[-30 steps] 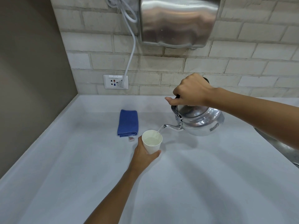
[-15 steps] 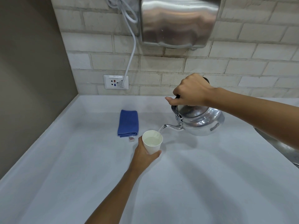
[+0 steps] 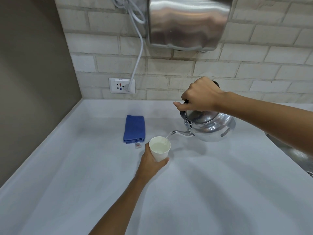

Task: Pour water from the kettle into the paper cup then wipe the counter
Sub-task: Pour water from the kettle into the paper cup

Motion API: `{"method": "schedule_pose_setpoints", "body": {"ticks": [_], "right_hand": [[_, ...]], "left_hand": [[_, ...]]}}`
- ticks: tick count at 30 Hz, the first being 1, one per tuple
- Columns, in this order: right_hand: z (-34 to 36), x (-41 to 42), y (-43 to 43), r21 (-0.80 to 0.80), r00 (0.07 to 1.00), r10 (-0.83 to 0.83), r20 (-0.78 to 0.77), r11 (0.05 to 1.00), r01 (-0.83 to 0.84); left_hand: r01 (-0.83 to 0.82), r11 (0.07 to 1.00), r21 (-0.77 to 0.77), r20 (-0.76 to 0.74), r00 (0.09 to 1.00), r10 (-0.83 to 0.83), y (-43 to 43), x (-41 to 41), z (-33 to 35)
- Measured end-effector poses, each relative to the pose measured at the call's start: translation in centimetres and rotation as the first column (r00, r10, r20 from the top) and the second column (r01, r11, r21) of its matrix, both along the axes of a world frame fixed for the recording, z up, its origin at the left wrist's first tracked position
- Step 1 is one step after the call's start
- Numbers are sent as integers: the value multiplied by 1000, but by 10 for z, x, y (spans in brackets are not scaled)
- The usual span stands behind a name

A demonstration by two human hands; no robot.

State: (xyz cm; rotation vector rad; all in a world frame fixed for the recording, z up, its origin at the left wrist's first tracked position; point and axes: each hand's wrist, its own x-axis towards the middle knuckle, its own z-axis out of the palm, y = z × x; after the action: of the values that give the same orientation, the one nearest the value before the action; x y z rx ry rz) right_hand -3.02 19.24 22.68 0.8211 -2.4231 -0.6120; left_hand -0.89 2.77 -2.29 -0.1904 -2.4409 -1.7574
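Observation:
A shiny metal kettle (image 3: 211, 127) hangs tilted above the white counter (image 3: 84, 175), spout pointing left. My right hand (image 3: 199, 96) grips its dark top handle. A thin stream of water runs from the spout into a white paper cup (image 3: 160, 149), which holds water nearly to the rim. My left hand (image 3: 149, 163) is wrapped around the cup's lower part from the near side. A folded blue cloth (image 3: 134, 128) lies flat on the counter just left of and behind the cup.
A steel hand dryer (image 3: 188, 22) is mounted on the brick wall above, its white cord (image 3: 137, 61) plugged into a wall socket (image 3: 122, 85). A brown side wall (image 3: 30, 82) bounds the left. A sink edge (image 3: 291, 150) shows at far right.
The pour continues and the water level in the cup has risen slightly. Both hands, the kettle and the cup stay almost where they were.

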Motion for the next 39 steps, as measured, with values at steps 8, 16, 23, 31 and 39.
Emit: {"method": "schedule_pose_setpoints", "body": {"ticks": [8, 16, 23, 31, 39], "right_hand": [[-1, -2, -1, 5, 1000, 14, 10, 1000, -14], [-8, -6, 2, -44, 998, 55, 23, 998, -54], [-30, -15, 18, -218, 999, -21, 33, 976, 27], [-54, -62, 45, -527, 958, -237, 159, 801, 285], [-71, -119, 41, -693, 930, -244, 276, 620, 368]], "left_hand": [[11, 1000, 8, 1, 1000, -11, 0, 1, 1], [15, 1000, 13, 10, 1000, -15, 0, 1, 2], [34, 999, 18, 30, 999, -35, -2, 1, 1], [35, 999, 18, 31, 999, -35, -2, -2, -3], [30, 1000, -1, 60, 998, -30, -3, -3, -5]]}}
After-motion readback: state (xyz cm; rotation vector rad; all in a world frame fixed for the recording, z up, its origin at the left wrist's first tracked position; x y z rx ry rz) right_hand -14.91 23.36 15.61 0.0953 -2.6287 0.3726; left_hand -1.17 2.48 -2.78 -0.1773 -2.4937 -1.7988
